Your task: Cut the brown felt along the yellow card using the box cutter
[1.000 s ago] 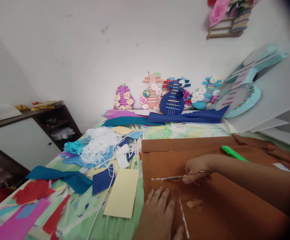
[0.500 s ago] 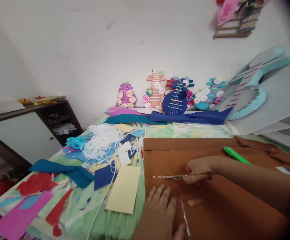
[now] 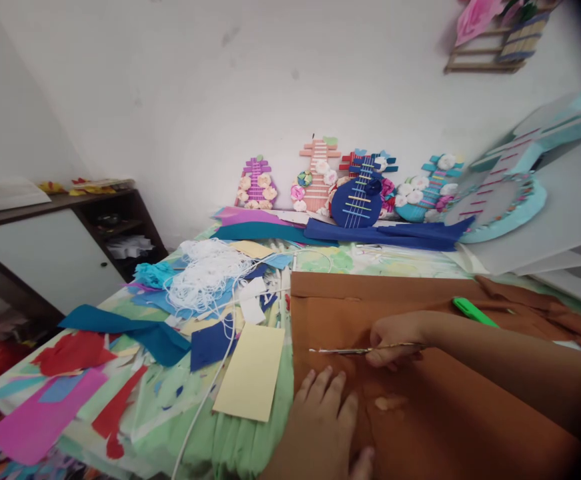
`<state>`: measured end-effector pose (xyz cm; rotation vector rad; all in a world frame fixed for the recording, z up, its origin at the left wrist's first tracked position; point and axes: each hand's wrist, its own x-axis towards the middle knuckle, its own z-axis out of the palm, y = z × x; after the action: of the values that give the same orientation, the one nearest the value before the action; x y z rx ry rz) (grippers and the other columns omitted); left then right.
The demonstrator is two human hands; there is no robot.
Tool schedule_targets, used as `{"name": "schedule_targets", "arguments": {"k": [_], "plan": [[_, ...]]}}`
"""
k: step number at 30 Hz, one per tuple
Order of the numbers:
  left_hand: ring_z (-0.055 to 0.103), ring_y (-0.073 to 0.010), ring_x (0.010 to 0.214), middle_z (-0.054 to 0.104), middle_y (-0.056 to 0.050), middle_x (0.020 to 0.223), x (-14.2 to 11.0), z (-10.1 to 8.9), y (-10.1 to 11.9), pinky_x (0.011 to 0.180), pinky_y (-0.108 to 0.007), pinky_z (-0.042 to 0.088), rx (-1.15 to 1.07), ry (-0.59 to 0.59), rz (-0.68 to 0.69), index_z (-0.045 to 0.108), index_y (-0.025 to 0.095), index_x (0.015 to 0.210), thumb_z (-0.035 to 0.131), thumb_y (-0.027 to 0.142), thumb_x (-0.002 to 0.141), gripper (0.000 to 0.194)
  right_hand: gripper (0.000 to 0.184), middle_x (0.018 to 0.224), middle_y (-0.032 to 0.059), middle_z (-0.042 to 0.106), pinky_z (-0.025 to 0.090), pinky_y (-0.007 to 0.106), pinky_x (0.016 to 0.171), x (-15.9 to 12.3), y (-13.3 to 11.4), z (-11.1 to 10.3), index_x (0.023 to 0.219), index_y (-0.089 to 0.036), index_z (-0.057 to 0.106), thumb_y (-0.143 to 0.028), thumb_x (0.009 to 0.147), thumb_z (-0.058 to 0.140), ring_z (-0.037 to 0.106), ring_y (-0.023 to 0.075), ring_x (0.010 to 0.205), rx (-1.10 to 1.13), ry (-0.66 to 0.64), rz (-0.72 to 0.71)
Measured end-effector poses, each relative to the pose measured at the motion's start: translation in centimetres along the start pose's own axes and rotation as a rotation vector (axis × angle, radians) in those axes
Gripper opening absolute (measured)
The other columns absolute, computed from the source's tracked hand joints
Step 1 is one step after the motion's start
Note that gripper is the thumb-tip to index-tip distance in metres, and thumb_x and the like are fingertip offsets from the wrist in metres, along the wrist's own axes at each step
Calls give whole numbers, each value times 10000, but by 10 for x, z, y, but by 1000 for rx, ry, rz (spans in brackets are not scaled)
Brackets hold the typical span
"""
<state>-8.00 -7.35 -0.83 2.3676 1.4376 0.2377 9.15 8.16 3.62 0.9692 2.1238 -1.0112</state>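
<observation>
A large brown paper sheet (image 3: pixel 450 413) lies over the table in front of me. My right hand (image 3: pixel 395 339) is closed round a pair of scissors (image 3: pixel 343 351) whose blades point left, across the sheet. My left hand (image 3: pixel 323 420) lies flat on the brown sheet near its left edge, fingers stretched out, just below the scissor tips. A green marker (image 3: pixel 473 311) lies on the sheet behind my right forearm.
Left of the sheet lie a cream card (image 3: pixel 251 373), a tangle of white string (image 3: pixel 205 277) and coloured paper scraps (image 3: pixel 120 333) on a green cloth (image 3: pixel 210 440). Decorated paper guitars (image 3: pixel 360 193) lean on the far wall. A dark shelf unit (image 3: pixel 70 233) stands at left.
The view has drifted slightly up and left. The scissors stay at about the same place on the brown sheet, and my left hand stays flat on it.
</observation>
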Motion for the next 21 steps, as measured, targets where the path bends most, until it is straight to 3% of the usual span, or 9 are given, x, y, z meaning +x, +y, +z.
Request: {"name": "schedule_targets", "arguments": {"k": [6, 13, 21], "plan": [[289, -349, 1185, 352, -163, 1303, -1, 1, -1, 956, -522, 227, 8, 18, 12, 485, 109, 1185, 458, 458, 780, 536, 570, 394, -46, 421, 340, 182, 322, 5, 3, 1, 610, -115, 602, -674, 616, 487, 395, 67, 335, 74, -10, 32], [315, -343, 1171, 386, -151, 1285, -1, 8, -4, 949, -507, 254, 39, 64, 32, 495, 124, 1175, 462, 484, 773, 541, 665, 424, -16, 450, 342, 183, 339, -2, -4, -1, 636, -103, 619, -688, 714, 313, 413, 67, 337, 5, 14, 2], [322, -342, 1168, 388, -156, 1282, 0, 4, -2, 948, -510, 252, 19, 53, 26, 492, 122, 1181, 457, 476, 784, 533, 682, 431, -12, 449, 339, 192, 347, -3, -14, -3, 621, -102, 611, -708, 700, 308, 417, 76, 354, -31, -25, -12]]}}
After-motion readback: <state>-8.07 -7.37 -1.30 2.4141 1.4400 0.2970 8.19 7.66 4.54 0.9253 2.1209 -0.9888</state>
